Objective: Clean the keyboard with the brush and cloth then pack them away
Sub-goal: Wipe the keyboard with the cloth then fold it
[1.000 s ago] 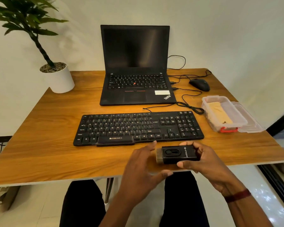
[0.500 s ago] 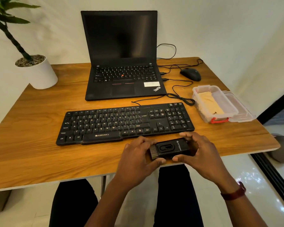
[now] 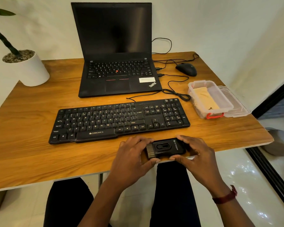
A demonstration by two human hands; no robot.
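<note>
While both hands sit at the near counter (image 3: 31, 145) edge, I read this as the setup step: brush held, no bristle on a key yet. Left hand (image 3: 133, 154) pinches the bristle end of the brush (image 3: 166, 147), thumb below, fingers over the top. Right hand (image 3: 195, 154) grips the body end the same way. Both are clamped on it, with the brush lying flat and the bristles (image 3: 149, 150) pointing to 9 o'clock. A slider shows on its top face; I can't tell whether it's fully pushed out.

Keyboard (image 3: 118, 120) lies just beyond the brush at 11 to 12 o'clock, close but not touching. Cloth (image 3: 205, 99) is in the open clear box (image 3: 190, 86) at 2 o'clock, lid (image 3: 236, 104) beside it, well apart from the hands. Laptop (image 3: 116, 63) is further out at 12, mouse (image 3: 186, 69) at 1.

My call on the next move: free one hand, tip the bristles down onto the keys and sweep along a row. Cloth and packing come later.
</note>
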